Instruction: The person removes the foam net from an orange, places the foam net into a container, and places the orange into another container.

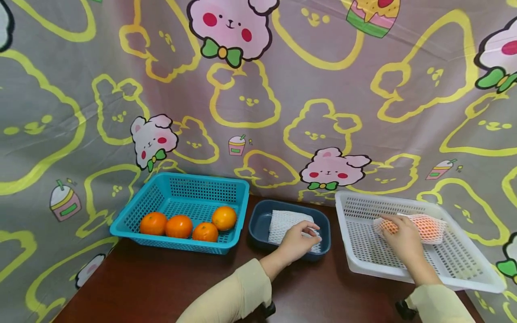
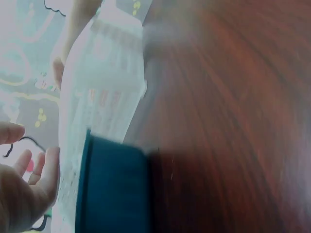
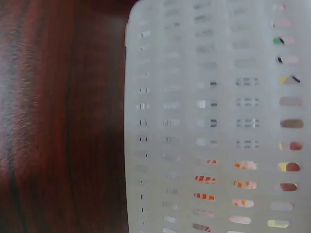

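My left hand (image 1: 299, 240) hovers over a dark blue tray (image 1: 257, 242) that holds white foam net sleeves (image 1: 284, 224). In the left wrist view, that hand's (image 2: 26, 194) thumb and fingers are apart with nothing between them. Over in the white slotted basket (image 1: 363, 265), my right hand (image 1: 404, 240) grips the left end of an orange in white foam netting (image 1: 430, 228). Netting pokes out left of its fingers, and the palm side is hidden. Through the basket's wall (image 3: 184, 145), the right wrist view shows bits of orange and netting.
To the left, a turquoise basket (image 1: 169, 241) contains several bare oranges (image 1: 179, 226). The containers stand along the back of a dark wooden table (image 1: 161, 278). Behind them hangs a cartoon-printed cloth (image 1: 250, 161). The tray sits between the two baskets.
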Demonstrator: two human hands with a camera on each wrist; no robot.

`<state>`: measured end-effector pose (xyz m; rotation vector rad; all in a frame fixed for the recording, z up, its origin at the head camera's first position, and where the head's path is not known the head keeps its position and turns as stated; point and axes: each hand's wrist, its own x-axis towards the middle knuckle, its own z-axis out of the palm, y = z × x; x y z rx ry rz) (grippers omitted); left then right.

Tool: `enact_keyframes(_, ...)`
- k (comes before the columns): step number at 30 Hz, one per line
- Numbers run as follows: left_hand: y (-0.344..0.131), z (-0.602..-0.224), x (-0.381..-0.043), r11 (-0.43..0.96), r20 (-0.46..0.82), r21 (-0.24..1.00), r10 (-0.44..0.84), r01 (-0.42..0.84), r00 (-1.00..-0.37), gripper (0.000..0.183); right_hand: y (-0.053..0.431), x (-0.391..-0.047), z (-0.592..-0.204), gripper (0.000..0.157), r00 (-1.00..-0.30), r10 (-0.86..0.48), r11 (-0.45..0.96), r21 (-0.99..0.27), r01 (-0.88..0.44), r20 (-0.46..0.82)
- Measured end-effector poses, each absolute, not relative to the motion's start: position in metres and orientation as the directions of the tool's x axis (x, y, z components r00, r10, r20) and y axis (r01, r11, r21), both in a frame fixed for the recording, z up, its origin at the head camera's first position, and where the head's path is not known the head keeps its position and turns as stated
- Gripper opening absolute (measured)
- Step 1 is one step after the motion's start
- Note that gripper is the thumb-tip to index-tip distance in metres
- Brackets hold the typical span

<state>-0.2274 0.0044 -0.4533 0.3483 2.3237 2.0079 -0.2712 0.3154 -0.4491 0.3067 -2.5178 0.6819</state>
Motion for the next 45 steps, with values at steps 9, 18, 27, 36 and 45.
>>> enact_keyframes(9, 0.041, -0.455, -0.221, -0.069, 0.0, 0.997, 0.256, -0.018, -0.967, 0.029, 0.327, -0.28, -0.451, 0.065, -0.934, -0.05, 0.903, -0.384, -0.194, 0.354)
enact_keyframes(18, 0.07, -0.453, -0.222, -0.191, -0.101, 0.971, 0.215, -0.143, -0.971, 0.036, 0.333, -0.283, -0.448, 0.077, -0.98, -0.03, 0.921, -0.376, -0.104, 0.199)
enact_keyframes(27, 0.083, -0.448, -0.227, -0.245, -0.174, 0.945, 0.191, -0.219, -0.966, 0.045, 0.334, -0.283, -0.446, 0.077, -0.978, 0.0, 0.948, -0.311, -0.067, 0.211)
enact_keyframes(36, 0.091, -0.453, -0.226, -0.397, -0.262, 0.861, 0.19, -0.318, -0.946, 0.045, 0.335, -0.28, -0.447, 0.057, -0.972, 0.024, 0.953, -0.3, -0.049, 0.235)
enact_keyframes(45, 0.094, -0.455, -0.224, -0.402, -0.268, 0.856, 0.192, -0.325, -0.944, 0.041, 0.342, -0.282, -0.454, 0.079, -0.982, -0.001, 0.946, -0.319, -0.062, 0.188)
